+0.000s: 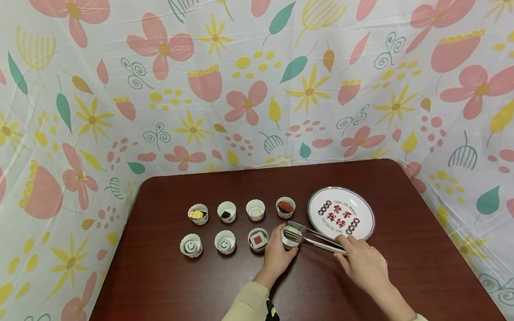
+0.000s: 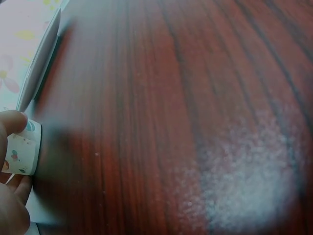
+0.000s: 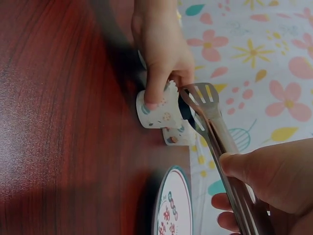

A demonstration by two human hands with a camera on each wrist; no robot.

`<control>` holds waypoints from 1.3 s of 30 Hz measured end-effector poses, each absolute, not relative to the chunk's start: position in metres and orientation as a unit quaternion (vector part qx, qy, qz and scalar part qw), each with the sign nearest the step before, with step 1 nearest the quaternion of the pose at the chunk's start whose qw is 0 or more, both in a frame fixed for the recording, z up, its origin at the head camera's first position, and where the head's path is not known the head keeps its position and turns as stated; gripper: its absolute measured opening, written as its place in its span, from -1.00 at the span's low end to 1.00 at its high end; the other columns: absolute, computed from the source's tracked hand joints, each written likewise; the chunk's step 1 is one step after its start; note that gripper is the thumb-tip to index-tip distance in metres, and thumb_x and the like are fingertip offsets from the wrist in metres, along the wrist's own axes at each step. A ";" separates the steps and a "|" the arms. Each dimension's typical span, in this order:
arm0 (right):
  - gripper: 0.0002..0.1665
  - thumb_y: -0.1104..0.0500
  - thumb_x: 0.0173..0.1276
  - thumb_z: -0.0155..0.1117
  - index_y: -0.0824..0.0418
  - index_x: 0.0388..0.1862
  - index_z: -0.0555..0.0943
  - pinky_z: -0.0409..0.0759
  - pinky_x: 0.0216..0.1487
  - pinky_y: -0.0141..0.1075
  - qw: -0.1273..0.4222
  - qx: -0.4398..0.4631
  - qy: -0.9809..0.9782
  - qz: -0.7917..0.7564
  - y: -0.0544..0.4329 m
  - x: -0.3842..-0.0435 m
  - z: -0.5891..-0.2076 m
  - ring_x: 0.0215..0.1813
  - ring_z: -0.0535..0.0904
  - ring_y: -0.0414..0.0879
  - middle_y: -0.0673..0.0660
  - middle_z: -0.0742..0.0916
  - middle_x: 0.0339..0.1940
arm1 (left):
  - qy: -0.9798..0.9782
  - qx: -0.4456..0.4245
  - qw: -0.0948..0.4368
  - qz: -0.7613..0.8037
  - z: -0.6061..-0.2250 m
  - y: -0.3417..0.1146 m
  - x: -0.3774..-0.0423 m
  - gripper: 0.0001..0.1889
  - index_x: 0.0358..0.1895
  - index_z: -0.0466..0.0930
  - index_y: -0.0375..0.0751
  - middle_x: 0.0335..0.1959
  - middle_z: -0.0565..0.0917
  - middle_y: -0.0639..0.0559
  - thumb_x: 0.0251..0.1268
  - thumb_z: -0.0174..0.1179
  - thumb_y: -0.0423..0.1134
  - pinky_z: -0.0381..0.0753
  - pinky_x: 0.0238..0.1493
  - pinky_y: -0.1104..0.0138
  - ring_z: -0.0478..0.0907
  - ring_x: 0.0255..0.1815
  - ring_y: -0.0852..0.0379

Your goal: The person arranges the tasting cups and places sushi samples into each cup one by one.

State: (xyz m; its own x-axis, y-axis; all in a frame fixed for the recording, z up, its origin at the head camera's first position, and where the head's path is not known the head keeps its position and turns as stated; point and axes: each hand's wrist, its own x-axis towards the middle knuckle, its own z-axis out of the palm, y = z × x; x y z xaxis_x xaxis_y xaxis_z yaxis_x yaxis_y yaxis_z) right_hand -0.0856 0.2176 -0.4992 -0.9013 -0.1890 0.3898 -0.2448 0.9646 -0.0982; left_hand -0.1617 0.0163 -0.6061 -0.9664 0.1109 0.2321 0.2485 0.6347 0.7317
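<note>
My left hand [image 1: 277, 254] grips a small patterned paper cup [image 3: 164, 115], fingers and thumb round its side. This cup is at the right end of the front row. In my right hand [image 1: 365, 265] is a pair of slotted metal tongs [image 3: 231, 182], held with the thumb along one arm. The tong ends are at the cup's mouth, and a dark piece [image 3: 184, 108] shows between them in the right wrist view. Beside the left hand, another cup [image 1: 258, 240] contains a white piece with a dark red square on top.
Behind stand cups with a yellow-topped piece [image 1: 198, 214], a black-wrapped piece [image 1: 227, 213], a pale piece [image 1: 256, 212] and a red-topped piece [image 1: 285, 207]. Two cups with round rolls [image 1: 191, 246] are front left. A white printed plate [image 1: 319, 201] lies right on the brown table [image 1: 159, 291].
</note>
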 end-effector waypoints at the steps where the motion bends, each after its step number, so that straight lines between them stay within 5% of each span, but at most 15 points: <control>1: -0.56 0.08 -0.09 0.46 0.13 -0.22 0.52 0.40 -0.58 -0.11 0.193 0.112 -0.972 0.072 0.218 -0.086 -0.500 -0.47 0.53 0.11 0.10 0.58 -0.51 | -0.900 -0.099 0.083 -0.415 -0.606 0.016 -0.162 -0.22 0.23 0.29 -0.18 0.04 0.52 -0.02 -0.18 0.44 -0.23 0.49 -0.02 0.18 0.50 0.03 0.04; 32: -0.46 0.09 -0.07 0.46 0.23 -0.09 0.52 0.46 -0.48 -0.01 0.189 0.081 -0.972 0.112 0.224 -0.089 -0.506 -0.36 0.54 0.16 0.16 0.60 -0.38 | -0.902 -0.110 0.078 -0.409 -0.607 0.016 -0.163 -0.22 0.24 0.28 -0.15 0.03 0.51 -0.02 -0.15 0.44 -0.23 0.49 0.00 0.19 0.49 0.04 0.04; 39: -0.43 0.12 -0.08 0.46 0.29 -0.08 0.50 0.46 -0.48 0.02 0.222 0.063 -0.965 0.125 0.233 -0.091 -0.513 -0.33 0.54 0.23 0.23 0.61 -0.35 | -0.903 -0.113 0.086 -0.407 -0.608 0.016 -0.162 -0.22 0.24 0.27 -0.15 0.03 0.52 -0.02 -0.16 0.44 -0.25 0.49 -0.01 0.18 0.50 0.04 0.04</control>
State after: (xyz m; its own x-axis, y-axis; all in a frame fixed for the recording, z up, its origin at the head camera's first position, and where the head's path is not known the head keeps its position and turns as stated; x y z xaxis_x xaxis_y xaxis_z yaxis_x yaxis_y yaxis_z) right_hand -0.0915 0.2327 -0.5135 -0.8938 -0.0668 0.4435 -0.1772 0.9610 -0.2124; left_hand -0.1623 0.0158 -0.6078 -0.9597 0.1335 0.2472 0.2736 0.6439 0.7145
